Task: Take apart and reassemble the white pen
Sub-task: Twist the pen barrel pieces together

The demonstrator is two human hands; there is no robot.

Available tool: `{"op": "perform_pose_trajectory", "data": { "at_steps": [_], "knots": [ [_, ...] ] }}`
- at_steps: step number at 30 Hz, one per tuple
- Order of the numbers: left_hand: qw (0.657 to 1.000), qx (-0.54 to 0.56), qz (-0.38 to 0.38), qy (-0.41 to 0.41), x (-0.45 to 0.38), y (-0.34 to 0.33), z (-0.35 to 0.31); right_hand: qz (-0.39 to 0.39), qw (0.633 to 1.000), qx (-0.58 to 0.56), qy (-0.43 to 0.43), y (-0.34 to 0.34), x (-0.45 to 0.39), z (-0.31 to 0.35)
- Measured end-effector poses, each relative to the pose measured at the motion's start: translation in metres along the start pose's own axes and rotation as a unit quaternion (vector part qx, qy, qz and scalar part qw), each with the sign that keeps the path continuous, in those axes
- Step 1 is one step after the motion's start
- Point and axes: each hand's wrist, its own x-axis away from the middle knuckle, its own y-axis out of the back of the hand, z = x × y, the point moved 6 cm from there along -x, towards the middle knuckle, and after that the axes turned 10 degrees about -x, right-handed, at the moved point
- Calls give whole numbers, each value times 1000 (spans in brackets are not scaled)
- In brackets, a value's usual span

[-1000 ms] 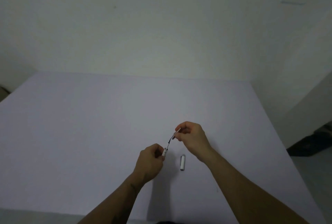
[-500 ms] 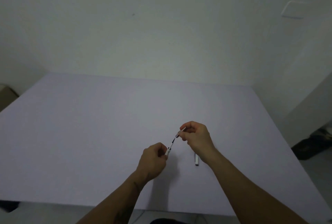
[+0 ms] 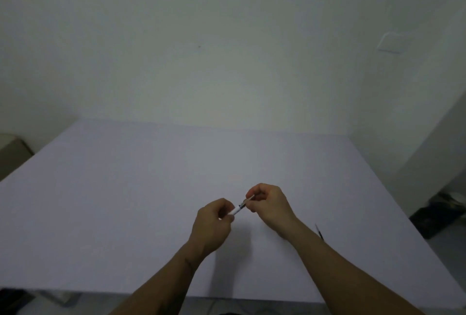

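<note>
Both bare hands meet above the middle of a smooth, matte, pale lilac counter (image 3: 126, 201) that runs flat to a plain whitish wall (image 3: 201, 37). The left hand (image 3: 213, 226) is curled into a loose fist, thumb and fingers pinched on the lower end of the white pen (image 3: 237, 210), a thin glossy plastic tube tilted up toward the right. The right hand (image 3: 268, 203) is likewise closed, its fingertips clamped on the upper part, where a dark band and a thinner, pale rod-like piece show between the two grips; the detail there is too small to make out. The pen is held in the air, clear of the counter. Just beside the right forearm, a slim dark pointed piece (image 3: 319, 232) lies on the counter, partly hidden by the arm. A square pale plate (image 3: 390, 42) sits on the wall at upper right.
</note>
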Motion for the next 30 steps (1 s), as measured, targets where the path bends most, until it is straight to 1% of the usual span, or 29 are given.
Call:
{"op": "perform_pose_trajectory", "data": {
  "at_steps": [3, 7, 13, 18, 23, 27, 30],
  "knots": [
    [1000, 15, -20, -6, 0, 12, -4, -9, 1000, 0, 3, -2, 3, 3],
    [999, 34, -27, 4, 2, 18, -3, -8, 997, 64, 33, -5, 3, 10],
    [999, 16, -38, 11, 5, 23, 6, 5, 990, 138, 28, -16, 1, 7],
    [999, 4, -41, 24, 1, 26, 15, 38, 989, 134, 54, -23, 2, 14],
    [999, -21, -32, 23, 1, 27, 21, 47, 979, 178, 84, -29, -1, 11],
    [999, -37, -34, 15, -1, 32, 23, 47, 972, 219, 65, -35, -4, 4],
    [998, -48, -25, 14, 0, 32, 26, 49, 979, 195, 39, -36, -4, 3]
  ]
}}
